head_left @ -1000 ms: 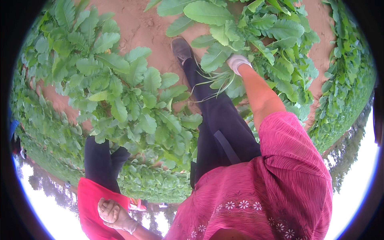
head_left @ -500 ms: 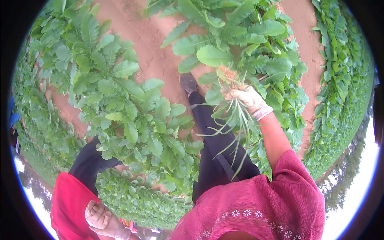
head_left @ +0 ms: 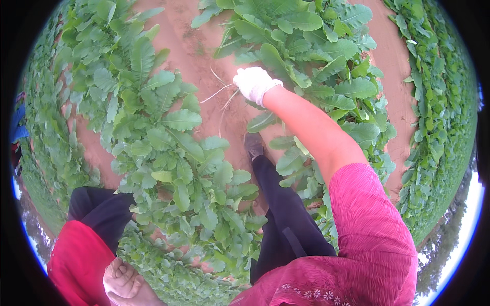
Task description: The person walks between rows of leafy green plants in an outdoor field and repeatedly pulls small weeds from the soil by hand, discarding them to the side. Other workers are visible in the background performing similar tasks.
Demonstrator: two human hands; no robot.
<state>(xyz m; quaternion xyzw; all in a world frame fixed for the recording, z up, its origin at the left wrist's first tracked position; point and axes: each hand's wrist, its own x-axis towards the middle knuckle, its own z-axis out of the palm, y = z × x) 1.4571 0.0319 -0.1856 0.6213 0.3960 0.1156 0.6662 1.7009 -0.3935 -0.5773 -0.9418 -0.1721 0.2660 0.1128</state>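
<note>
My right hand (head_left: pixel 256 85), in a white glove, is stretched forward over the bare soil between two leafy rows. Its fingers are curled under and mostly hidden by the back of the hand. Several thin, pale grass blades (head_left: pixel 217 95) stick out at the fingertips, and the hand looks closed on them; the rest of the tuft is out of sight. My left hand (head_left: pixel 122 279) is low at the left, in front of red clothing, with its fingers folded into a fist. Nothing shows in that fist.
Rows of broad-leaved green plants (head_left: pixel 178 148) run on both sides of a reddish soil strip (head_left: pixel 176 41). A dark shoe (head_left: pixel 253 145) stands on this strip. Close at the left is a person in a red top (head_left: pixel 76 260) and dark trousers. Another row (head_left: pixel 434 102) grows at the far right.
My right hand has swung forward and left, from above the right row to over the soil strip. The grass tuft with roots that showed in it is now mostly hidden. My left hand stays closed.
</note>
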